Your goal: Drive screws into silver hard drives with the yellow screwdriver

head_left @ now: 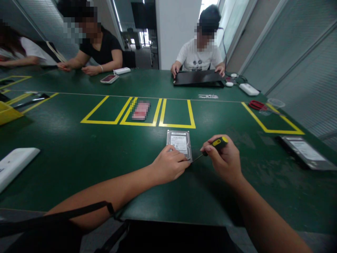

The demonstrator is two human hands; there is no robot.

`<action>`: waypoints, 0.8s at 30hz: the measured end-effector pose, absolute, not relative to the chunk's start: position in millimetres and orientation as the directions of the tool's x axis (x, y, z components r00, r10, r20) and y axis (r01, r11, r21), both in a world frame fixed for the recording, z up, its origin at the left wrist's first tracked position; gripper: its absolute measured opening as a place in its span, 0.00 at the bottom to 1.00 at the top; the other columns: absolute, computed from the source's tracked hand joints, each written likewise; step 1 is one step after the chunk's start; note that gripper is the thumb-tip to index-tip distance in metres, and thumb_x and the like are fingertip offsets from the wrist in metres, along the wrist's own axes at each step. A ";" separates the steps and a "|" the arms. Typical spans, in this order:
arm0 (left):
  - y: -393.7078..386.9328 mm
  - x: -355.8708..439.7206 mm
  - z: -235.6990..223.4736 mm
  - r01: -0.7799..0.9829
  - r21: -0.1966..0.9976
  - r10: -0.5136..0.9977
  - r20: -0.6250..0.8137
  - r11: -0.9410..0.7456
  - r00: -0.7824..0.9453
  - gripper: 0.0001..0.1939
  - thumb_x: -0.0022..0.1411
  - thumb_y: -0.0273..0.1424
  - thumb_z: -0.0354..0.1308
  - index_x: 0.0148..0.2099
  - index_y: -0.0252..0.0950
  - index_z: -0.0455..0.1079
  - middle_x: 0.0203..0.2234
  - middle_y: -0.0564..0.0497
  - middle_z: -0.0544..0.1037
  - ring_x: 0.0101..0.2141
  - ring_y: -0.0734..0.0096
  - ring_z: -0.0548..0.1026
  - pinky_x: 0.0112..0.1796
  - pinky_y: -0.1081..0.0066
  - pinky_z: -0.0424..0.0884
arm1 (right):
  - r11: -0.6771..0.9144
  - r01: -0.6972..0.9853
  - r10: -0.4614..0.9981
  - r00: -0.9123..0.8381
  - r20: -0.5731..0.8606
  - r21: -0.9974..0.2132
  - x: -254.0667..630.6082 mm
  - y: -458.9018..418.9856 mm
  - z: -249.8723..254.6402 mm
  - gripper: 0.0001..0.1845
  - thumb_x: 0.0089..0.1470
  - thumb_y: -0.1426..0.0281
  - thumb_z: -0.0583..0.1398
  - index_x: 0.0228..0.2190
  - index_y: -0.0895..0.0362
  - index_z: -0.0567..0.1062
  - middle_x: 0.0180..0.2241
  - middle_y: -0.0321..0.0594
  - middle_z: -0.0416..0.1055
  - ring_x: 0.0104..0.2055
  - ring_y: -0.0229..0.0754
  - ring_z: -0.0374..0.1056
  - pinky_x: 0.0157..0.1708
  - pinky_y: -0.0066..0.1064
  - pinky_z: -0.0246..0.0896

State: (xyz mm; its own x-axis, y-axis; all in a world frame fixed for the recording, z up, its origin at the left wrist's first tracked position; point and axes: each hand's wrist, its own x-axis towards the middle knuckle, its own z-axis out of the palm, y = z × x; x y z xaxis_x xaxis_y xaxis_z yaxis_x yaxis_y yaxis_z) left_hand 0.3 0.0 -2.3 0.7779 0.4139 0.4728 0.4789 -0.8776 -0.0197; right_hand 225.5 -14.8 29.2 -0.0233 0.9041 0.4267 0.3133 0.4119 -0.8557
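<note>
A silver hard disk drive (179, 141) with a white label lies flat on the green table (79, 151) in front of me. My left hand (170, 164) rests at its near edge, fingers curled and pinched against the drive's near right corner. My right hand (225, 157) is closed around a screwdriver (214, 146) with a yellow and black handle; its thin shaft slants down left, the tip meeting the drive's near right corner by my left fingertips.
Yellow tape boxes (139, 112) mark the table beyond the drive. Another drive (305, 151) lies at right, red scissors (257, 104) and a clear cup behind it. A white device (14, 165) sits at left. Three people sit opposite, one holding a black laptop (197, 78).
</note>
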 end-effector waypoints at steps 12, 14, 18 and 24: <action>-0.8 2.6 -2.0 0.500 -0.095 0.393 0.501 -0.861 0.771 0.10 0.69 0.29 0.52 0.45 0.40 0.75 0.33 0.53 0.80 0.35 0.69 0.74 0.40 0.63 0.61 | 0.509 0.526 0.815 -0.038 0.579 -0.681 220.6 -23.1 39.9 0.12 0.56 0.61 0.66 0.37 0.53 0.71 0.31 0.35 0.75 0.30 0.36 0.71 0.31 0.27 0.65; -0.1 2.9 -2.8 0.499 -0.123 0.380 0.503 -0.858 0.776 0.10 0.70 0.29 0.52 0.46 0.41 0.75 0.34 0.53 0.80 0.34 0.70 0.74 0.40 0.63 0.61 | 0.493 0.550 0.811 -0.009 0.585 -0.674 219.8 -23.5 38.6 0.13 0.56 0.60 0.66 0.37 0.53 0.71 0.30 0.35 0.75 0.29 0.37 0.71 0.31 0.28 0.65; 1.6 2.7 -5.0 0.489 -0.156 0.354 0.510 -0.858 0.784 0.10 0.70 0.29 0.53 0.48 0.41 0.74 0.34 0.53 0.80 0.34 0.71 0.74 0.40 0.63 0.61 | 0.443 0.593 0.814 0.048 0.579 -0.672 219.5 -23.3 34.8 0.14 0.56 0.58 0.66 0.38 0.53 0.72 0.31 0.36 0.75 0.30 0.38 0.72 0.31 0.29 0.65; 2.8 2.7 -7.0 0.478 -0.173 0.321 0.543 -0.861 0.776 0.09 0.70 0.29 0.54 0.46 0.41 0.75 0.34 0.53 0.80 0.33 0.72 0.74 0.40 0.63 0.61 | 0.506 0.652 0.758 -0.023 0.652 -0.564 219.7 -23.7 38.6 0.14 0.57 0.60 0.66 0.42 0.52 0.74 0.35 0.39 0.75 0.37 0.41 0.72 0.41 0.34 0.69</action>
